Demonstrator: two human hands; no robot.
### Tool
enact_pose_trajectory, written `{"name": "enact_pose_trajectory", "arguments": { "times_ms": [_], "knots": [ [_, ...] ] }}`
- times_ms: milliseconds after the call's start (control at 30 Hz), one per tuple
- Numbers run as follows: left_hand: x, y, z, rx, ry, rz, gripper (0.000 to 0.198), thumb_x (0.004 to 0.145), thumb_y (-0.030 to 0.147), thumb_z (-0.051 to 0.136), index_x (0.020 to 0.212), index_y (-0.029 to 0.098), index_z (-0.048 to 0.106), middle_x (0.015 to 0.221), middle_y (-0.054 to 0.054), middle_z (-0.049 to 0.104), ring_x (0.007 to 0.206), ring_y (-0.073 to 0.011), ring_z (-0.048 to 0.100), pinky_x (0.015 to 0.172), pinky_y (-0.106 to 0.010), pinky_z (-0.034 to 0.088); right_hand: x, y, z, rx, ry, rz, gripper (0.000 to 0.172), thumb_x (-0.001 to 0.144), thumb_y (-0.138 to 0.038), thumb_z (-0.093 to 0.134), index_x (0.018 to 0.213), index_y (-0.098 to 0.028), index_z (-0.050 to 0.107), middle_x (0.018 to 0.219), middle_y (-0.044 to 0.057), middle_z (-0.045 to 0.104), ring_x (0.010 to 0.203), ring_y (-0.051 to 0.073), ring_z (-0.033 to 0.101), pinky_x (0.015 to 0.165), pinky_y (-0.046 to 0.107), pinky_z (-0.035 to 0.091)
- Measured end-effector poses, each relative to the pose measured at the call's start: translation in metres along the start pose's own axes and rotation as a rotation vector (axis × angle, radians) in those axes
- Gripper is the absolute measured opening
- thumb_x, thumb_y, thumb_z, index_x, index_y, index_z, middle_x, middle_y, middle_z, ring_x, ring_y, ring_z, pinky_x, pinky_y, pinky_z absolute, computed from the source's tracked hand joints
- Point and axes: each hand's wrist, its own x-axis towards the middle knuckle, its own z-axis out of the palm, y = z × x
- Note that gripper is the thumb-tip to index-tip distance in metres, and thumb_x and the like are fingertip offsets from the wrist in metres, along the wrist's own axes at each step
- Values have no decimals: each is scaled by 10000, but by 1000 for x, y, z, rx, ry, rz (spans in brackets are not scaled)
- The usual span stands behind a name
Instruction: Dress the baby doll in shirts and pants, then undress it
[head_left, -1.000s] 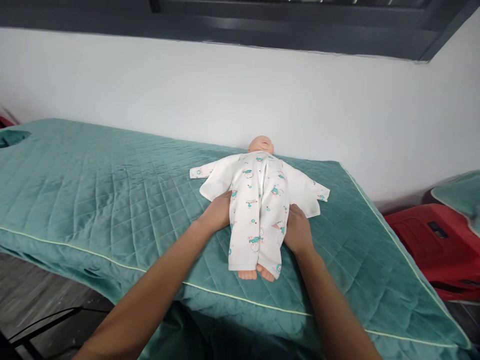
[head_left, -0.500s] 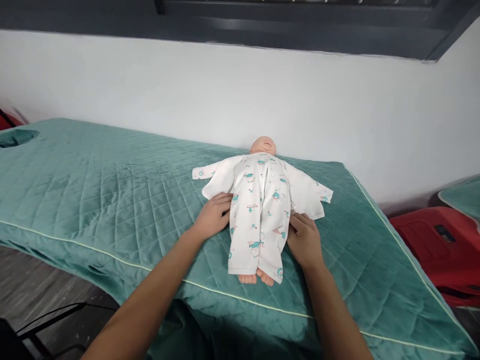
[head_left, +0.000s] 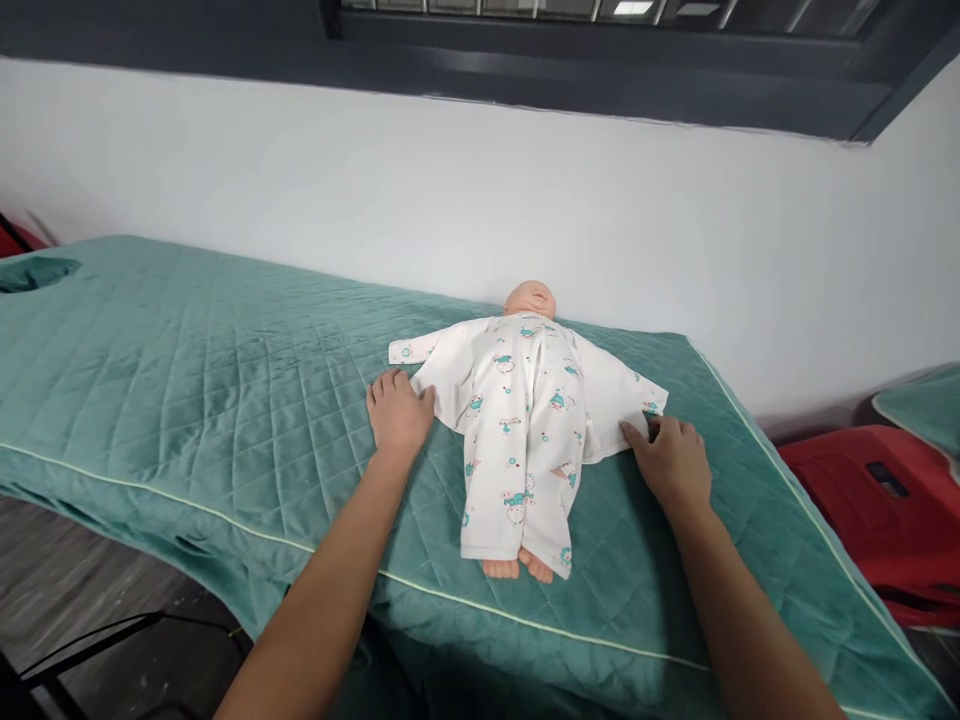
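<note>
A baby doll (head_left: 529, 298) lies on its back on a green quilted bed (head_left: 187, 360), head toward the wall. It wears a white printed romper (head_left: 525, 430) with sleeves spread out sideways; its bare feet (head_left: 517, 568) stick out at the near end. My left hand (head_left: 397, 412) rests flat on the quilt, fingers stretched, touching the edge of the romper's left sleeve. My right hand (head_left: 670, 458) lies by the right sleeve's cuff, fingertips on the cloth's edge, fingers slightly bent.
A white wall runs behind the bed under a dark window frame (head_left: 600, 60). A red object (head_left: 870, 500) sits low at the right, beside another green padded piece (head_left: 922, 405). The bed's near edge drops to a dark floor (head_left: 90, 610).
Both hands have moved outward from the doll's hips to the sleeves, left hand to the left, right hand to the right. The sleeves lie a bit flatter.
</note>
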Motion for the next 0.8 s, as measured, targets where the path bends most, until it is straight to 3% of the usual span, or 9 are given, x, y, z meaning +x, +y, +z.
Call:
{"name": "enact_pose_trajectory", "arguments": {
  "times_ms": [100,167,267,333,433,500,567,633,800],
  "knots": [
    [1,-1,1,-2,-3,2,357,893,381,593,1154,144,649,1386,-201,598,1345,-383,498,1187,-565,313,8,1,-2,-38,-136,66,479,898,-588,480,1007,-164,676,976,185,697,923,341,644,739,422,463],
    [1,-1,0,-22,-9,6,284,902,354,583,1094,162,665,1373,-186,610,1333,-364,513,1191,-567,304,17,3,-5,25,-138,49,341,858,-513,534,862,-194,655,834,123,680,787,276,621,674,370,429],
    [1,1,-4,-76,-27,25,186,918,299,548,984,182,678,1355,-164,626,1314,-337,530,1179,-553,316,30,-2,-15,249,42,14,173,764,-390,587,763,-216,581,727,46,616,686,207,546,643,333,403],
    [1,2,-7,-130,-43,34,171,925,285,533,957,192,673,1275,-146,669,1255,-324,567,1135,-520,365,30,-16,-25,465,171,9,172,746,-388,601,780,-227,550,711,11,585,650,188,513,622,324,407],
    [1,3,-12,-242,-46,-16,211,953,327,501,1016,195,653,1060,-119,716,1057,-302,640,978,-446,459,10,-53,-43,715,247,-235,189,806,-400,609,868,-239,531,839,18,618,709,184,544,657,321,442],
    [-1,2,-14,-341,-30,-65,234,969,360,478,1041,197,630,943,-88,702,901,-271,649,842,-382,474,-7,-76,-51,649,112,-574,127,868,-352,593,887,-245,527,941,40,634,832,199,581,761,341,463],
    [-2,2,-16,-436,-5,-98,221,968,372,483,1030,200,608,860,-54,667,792,-237,619,742,-330,440,-22,-91,-53,529,-73,-771,43,907,-285,555,915,-251,531,952,38,626,864,199,582,787,346,455],
    [-3,1,-17,-525,15,-110,192,958,369,508,1007,201,588,804,-23,623,740,-208,581,701,-302,402,-30,-95,-49,478,-186,-809,32,922,-253,535,954,-255,541,935,31,617,865,199,583,774,343,451],
    [-4,1,-15,-862,57,-150,246,953,458,542,960,213,536,699,53,442,620,-131,430,618,-247,330,-38,-91,-39,621,-231,-682,100,932,-329,569,973,-242,595,901,26,634,823,188,575,754,326,457]
  ]
}}
